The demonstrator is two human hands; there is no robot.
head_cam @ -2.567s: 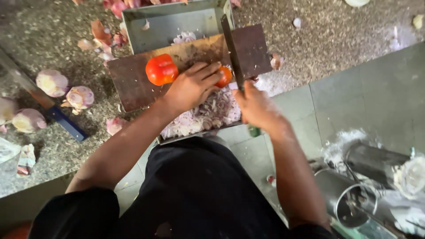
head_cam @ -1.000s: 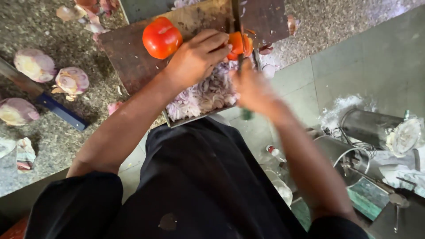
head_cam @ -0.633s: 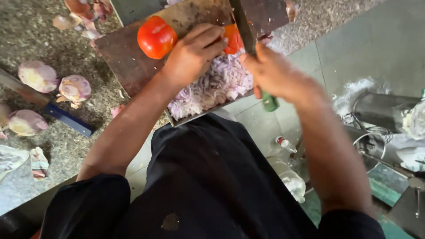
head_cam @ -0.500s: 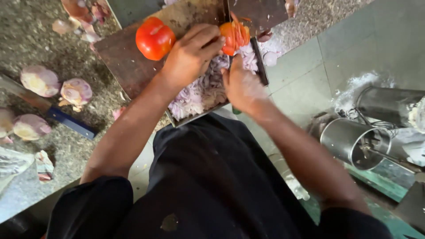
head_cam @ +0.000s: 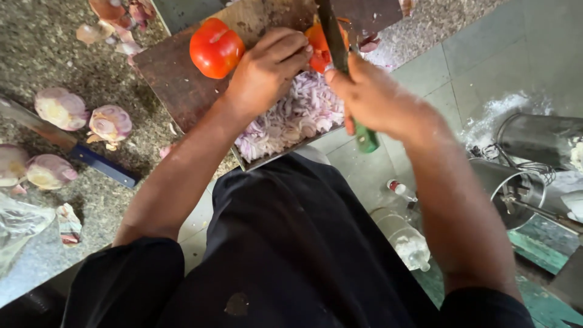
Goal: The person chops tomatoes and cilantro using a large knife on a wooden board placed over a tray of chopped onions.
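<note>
Over the chopping board (head_cam: 176, 79), right hand (head_cam: 376, 100) grips a knife (head_cam: 340, 54); left hand (head_cam: 267, 70) pins a cut tomato (head_cam: 317, 51).

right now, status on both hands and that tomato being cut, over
Left hand pins cut tomato on cutting board. Right hand grips green-handled knife, blade on it. Whole tomato and sliced onions close by.

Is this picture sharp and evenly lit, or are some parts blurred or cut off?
Head view: soft, even daylight without harsh glare; the whole tomato and sliced onions look fairly sharp. The right hand with the green-handled knife is slightly smeared. The top edge crops the cutting board, and the dark clothing shows little detail.
</note>
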